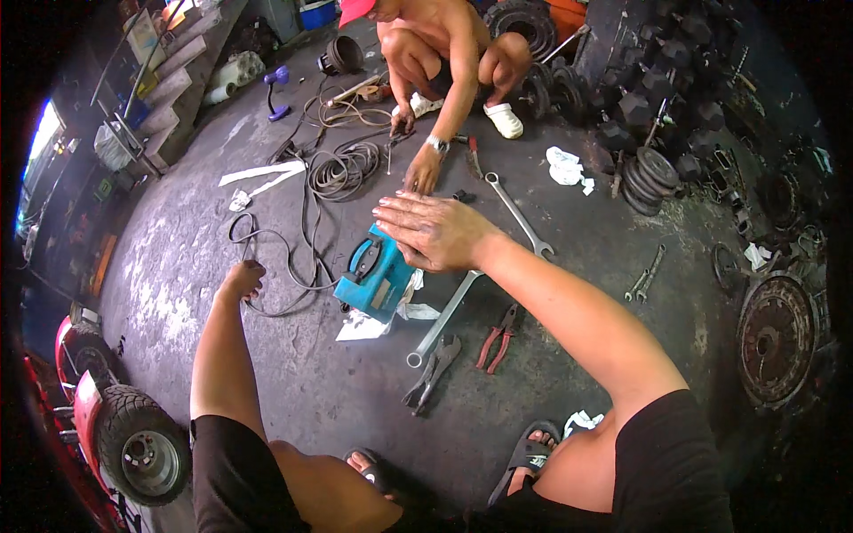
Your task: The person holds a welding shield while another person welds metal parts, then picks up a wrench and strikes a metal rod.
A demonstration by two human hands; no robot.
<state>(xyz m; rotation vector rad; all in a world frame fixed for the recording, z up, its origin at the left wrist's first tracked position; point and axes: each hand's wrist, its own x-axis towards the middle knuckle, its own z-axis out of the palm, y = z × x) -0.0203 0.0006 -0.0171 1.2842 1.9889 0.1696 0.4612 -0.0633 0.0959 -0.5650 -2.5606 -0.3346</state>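
Head view: in the middle of a dark, scuffed floor [293,391], a teal case [387,282] with a black handle, set at a slant over crumpled white paper [362,327]. Over the far end of the case, the right hand [433,231], stained dark, back to the camera, fingers straight and close together; grip released, with nothing visibly grasped. Touching the case or just above it: cannot tell from this angle. To the left of the case, well apart from it, the left hand [243,280], fingers partly curled, just beside a loop of thin dark cord [268,233]. Grasping the cord or merely in front of it: cannot tell.

Opposite, a squatting co-worker [444,40] in a red cap, one hand below a wristwatch [437,144] and close to the right hand, the other around a slim dark tool. Nearby, a coiled cable [336,182] and a white strip [262,172].

To the right of the case, a long wrench [517,213]; on its near side, a second wrench [447,318], with grey pliers [433,373] and red-handled pliers [498,338] close by. Farther right, two small wrenches [646,275] and, beyond, a white rag [566,166]. At lower left, a wheel [147,453] with a knobbly tyre; at the lower edge, black sandals [531,455].
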